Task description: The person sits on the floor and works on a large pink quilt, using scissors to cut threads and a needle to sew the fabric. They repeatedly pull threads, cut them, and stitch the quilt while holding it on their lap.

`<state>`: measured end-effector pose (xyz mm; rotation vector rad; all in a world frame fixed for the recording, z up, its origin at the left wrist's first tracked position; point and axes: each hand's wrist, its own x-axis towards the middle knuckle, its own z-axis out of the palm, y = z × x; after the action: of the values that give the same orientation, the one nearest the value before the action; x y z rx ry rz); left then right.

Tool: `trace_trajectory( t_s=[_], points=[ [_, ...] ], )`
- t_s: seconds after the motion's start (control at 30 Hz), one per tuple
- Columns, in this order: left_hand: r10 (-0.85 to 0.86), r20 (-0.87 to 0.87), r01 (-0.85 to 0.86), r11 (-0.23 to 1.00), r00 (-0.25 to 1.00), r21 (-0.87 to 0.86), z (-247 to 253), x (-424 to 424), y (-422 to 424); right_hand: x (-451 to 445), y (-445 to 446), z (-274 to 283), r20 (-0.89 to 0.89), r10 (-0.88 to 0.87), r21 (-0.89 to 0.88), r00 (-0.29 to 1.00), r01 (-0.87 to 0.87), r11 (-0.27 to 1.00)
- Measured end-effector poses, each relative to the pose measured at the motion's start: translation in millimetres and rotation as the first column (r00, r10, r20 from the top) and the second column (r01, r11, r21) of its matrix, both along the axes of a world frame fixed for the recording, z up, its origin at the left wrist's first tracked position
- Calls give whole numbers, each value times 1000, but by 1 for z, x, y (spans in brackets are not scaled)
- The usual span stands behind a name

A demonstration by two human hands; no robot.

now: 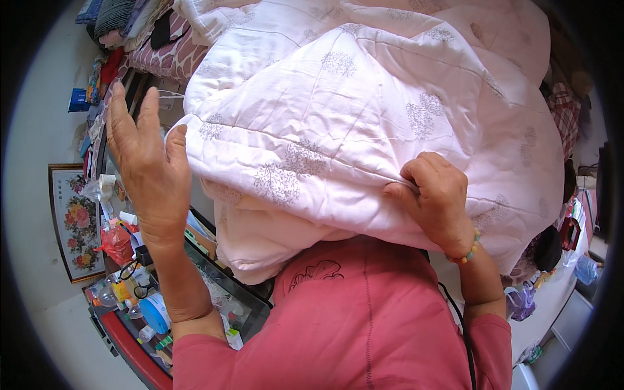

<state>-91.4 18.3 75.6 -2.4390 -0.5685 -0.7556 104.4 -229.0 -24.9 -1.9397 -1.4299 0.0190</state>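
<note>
A pale pink quilt (pixel 341 107) with grey tree prints lies bunched before me, its near part draped against my red shirt. My right hand (pixel 436 195), with a beaded bracelet (pixel 470 251) at the wrist, pinches a seam fold of the quilt between thumb and fingers. My left hand (pixel 148 141) is raised at the quilt's left corner, fingers apart, holding nothing; its thumb is close to the corner, and whether they touch I cannot tell. A thin white strand (pixel 170 93) stretches between its fingertips and the quilt's edge.
At the left, a dark glass-topped table (pixel 248 297) bears bottles, a blue-lidded tub (pixel 155 312) and a red plastic bag (pixel 118 241). A framed flower picture (pixel 77 222) is beyond it. Folded textiles (pixel 114 22) are piled at the upper left. A purple bag (pixel 520 301) lies at the right.
</note>
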Motion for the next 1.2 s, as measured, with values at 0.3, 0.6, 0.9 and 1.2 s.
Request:
trace_trajectory(
  t_s=[0.3, 0.6, 0.9, 1.2],
  points=[
    [-515, 209, 519, 586, 832, -622, -43, 49, -64, 8, 1, 10, -30, 84, 79, 996, -82, 993],
    [-607, 104, 478, 497, 788, -724, -51, 63, -50, 11, -1, 2, -58, 97, 118, 994, -89, 989],
    [-539, 169, 392, 330, 825, -859, -38, 53, -61, 12, 0, 0, -83, 117, 138, 990, -105, 985],
    [-566, -195, 191, 550, 801, -813, -9, 48, -53, 12, 0, 0, -73, 117, 148, 990, -106, 983]
  ],
)
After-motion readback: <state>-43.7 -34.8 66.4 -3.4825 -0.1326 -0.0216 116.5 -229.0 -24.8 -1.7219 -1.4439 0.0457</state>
